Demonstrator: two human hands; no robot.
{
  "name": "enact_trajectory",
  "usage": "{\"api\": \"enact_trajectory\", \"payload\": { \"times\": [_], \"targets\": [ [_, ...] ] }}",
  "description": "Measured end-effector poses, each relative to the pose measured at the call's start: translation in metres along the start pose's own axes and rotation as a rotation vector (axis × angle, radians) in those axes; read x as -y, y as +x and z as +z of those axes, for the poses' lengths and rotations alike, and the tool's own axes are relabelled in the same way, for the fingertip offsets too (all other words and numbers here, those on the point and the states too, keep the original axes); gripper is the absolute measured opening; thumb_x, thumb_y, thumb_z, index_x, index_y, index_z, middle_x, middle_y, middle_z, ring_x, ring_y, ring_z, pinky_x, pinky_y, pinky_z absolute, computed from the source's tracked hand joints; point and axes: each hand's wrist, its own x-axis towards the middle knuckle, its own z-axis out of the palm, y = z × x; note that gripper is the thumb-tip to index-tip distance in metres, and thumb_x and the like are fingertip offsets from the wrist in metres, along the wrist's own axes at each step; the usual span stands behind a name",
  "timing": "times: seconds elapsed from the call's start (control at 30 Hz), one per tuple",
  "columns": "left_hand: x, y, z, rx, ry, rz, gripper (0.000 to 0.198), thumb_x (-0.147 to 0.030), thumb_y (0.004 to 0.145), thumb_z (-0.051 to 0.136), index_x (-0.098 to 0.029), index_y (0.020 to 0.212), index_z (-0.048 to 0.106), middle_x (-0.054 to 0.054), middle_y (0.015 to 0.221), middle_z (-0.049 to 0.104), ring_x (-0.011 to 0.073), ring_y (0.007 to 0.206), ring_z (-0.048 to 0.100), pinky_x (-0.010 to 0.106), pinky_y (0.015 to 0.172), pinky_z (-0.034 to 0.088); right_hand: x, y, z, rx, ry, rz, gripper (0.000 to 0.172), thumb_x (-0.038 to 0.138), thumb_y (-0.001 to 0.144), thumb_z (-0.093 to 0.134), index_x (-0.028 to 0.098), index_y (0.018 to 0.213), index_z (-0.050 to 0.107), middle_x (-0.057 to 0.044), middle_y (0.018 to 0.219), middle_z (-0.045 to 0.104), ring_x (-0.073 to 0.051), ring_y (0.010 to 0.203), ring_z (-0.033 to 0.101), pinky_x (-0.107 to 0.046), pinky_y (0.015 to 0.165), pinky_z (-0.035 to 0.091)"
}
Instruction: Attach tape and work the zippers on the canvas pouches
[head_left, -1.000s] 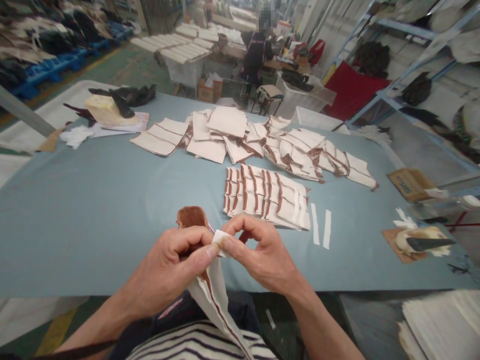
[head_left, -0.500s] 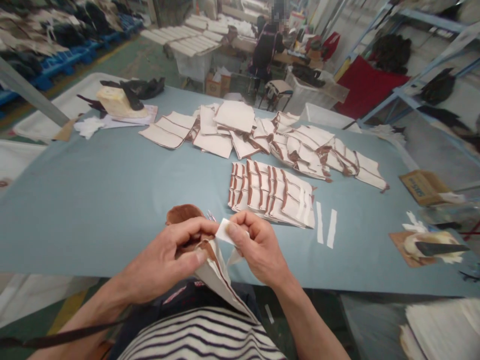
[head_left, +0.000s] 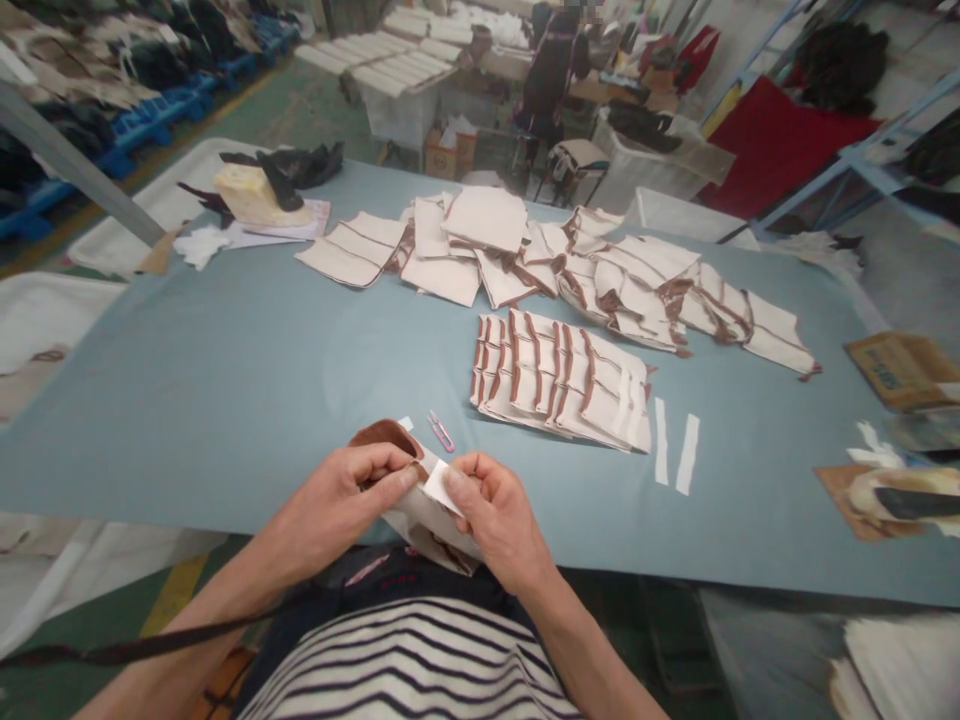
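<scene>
A cream fabric piece with brown edging (head_left: 420,522) hangs over the near table edge, its brown part curling up above my hands. My left hand (head_left: 356,488) pinches its top edge between thumb and fingers. Just to the right, my right hand (head_left: 495,510) grips a small white strip (head_left: 442,487) between thumb and forefinger, held against the fabric. Pink thread snips (head_left: 441,432) lie on the table (head_left: 247,400) beyond my hands. Two white strips (head_left: 688,455) rest farther right, beside a fanned stack of cream pieces with brown trim (head_left: 551,375).
More cream pieces (head_left: 487,220) are heaped along the table's far side. A yellowish block with black cloth (head_left: 255,195) sits far left. At right are a cardboard box (head_left: 904,370) and a brown board bearing a roll (head_left: 832,500). A person (head_left: 551,75) is in the background.
The fabric has turned and lies closer under my hands, with the white strip now against its edge. The snips, partly hidden before, show fully. The whole view has shifted slightly.
</scene>
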Motion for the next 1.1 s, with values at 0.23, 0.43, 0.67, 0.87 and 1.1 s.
{"api": "enact_trajectory", "payload": {
  "times": [0.23, 0.43, 0.67, 0.87, 1.1],
  "targets": [
    [-0.009, -0.005, -0.004, 0.019, -0.036, 0.137, 0.040, -0.044, 0.100, 0.057, -0.016, 0.076, 0.074, 0.000, 0.070, 0.068, 0.0136, 0.064, 0.058, 0.019, 0.060, 0.047, 0.029, -0.016, 0.005, -0.039, -0.160, -0.040, 0.043, 0.062, 0.091, 0.072, 0.023, 0.084, 0.055, 0.008, 0.055, 0.053, -0.009, 0.048, 0.043, -0.021, 0.048, 0.032],
    [-0.022, -0.003, -0.001, -0.019, -0.090, 0.100, 0.038, -0.043, 0.095, 0.060, -0.016, 0.071, 0.072, -0.002, 0.067, 0.061, 0.0123, 0.061, 0.051, 0.019, 0.056, 0.041, 0.038, -0.015, 0.009, -0.183, -0.376, -0.141, 0.033, 0.053, 0.092, 0.068, 0.023, 0.081, 0.060, 0.005, 0.061, 0.059, -0.011, 0.053, 0.049, -0.024, 0.052, 0.037],
    [-0.025, 0.002, 0.000, -0.028, -0.168, 0.111, 0.038, -0.040, 0.092, 0.060, -0.019, 0.061, 0.056, -0.005, 0.062, 0.045, 0.0109, 0.057, 0.041, 0.021, 0.052, 0.033, 0.046, -0.011, 0.014, -0.203, -0.399, -0.168, 0.032, 0.054, 0.091, 0.066, 0.024, 0.080, 0.059, 0.005, 0.060, 0.061, -0.012, 0.053, 0.051, -0.025, 0.052, 0.038],
    [-0.018, 0.000, 0.003, -0.056, -0.170, 0.116, 0.037, -0.039, 0.094, 0.062, -0.018, 0.063, 0.060, -0.004, 0.063, 0.048, 0.0111, 0.059, 0.042, 0.020, 0.053, 0.035, 0.044, -0.012, 0.018, -0.255, -0.391, -0.190, 0.032, 0.053, 0.090, 0.065, 0.024, 0.079, 0.058, 0.005, 0.059, 0.062, -0.012, 0.051, 0.051, -0.026, 0.053, 0.038],
    [-0.009, 0.001, 0.006, -0.106, -0.191, 0.126, 0.034, -0.039, 0.096, 0.065, -0.018, 0.069, 0.067, -0.004, 0.067, 0.053, 0.0111, 0.061, 0.044, 0.019, 0.054, 0.038, 0.040, -0.011, 0.020, -0.275, -0.358, -0.211, 0.031, 0.052, 0.088, 0.066, 0.024, 0.078, 0.058, 0.006, 0.060, 0.060, -0.012, 0.052, 0.050, -0.025, 0.053, 0.037]
  ]
}}
